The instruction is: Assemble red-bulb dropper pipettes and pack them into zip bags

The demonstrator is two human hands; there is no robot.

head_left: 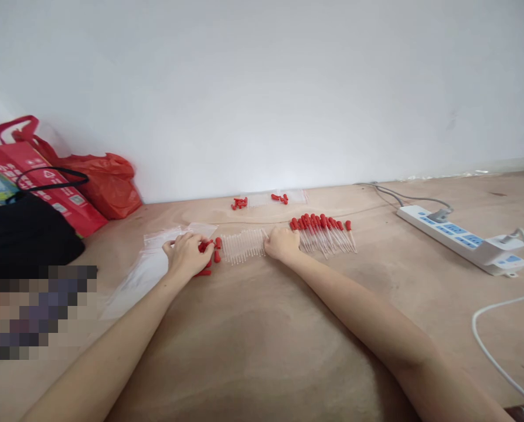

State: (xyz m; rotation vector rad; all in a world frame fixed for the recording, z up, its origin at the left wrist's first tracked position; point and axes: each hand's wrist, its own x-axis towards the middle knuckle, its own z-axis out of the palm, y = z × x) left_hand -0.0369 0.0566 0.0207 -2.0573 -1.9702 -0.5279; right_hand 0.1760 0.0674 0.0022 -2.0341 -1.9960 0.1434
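My left hand (186,253) rests at a small pile of red rubber bulbs (217,256), with its fingertips closed around one of them. Part of the pile is hidden under the fingers. My right hand (283,244) is closed at the right end of a row of clear thin tubes (244,246), its fingertips pinching the last tube there. To the right of this hand lie several droppers (321,231), clear tubes with red bulbs on their far ends, side by side in a fanned row.
Clear plastic bags (152,258) lie left of my left hand. Near the wall are more red bulbs (240,203) and a small bag of tubes (262,200). A white power strip (459,237) with cords lies at right. Red bags (108,187) and a black bag (29,231) stand at left.
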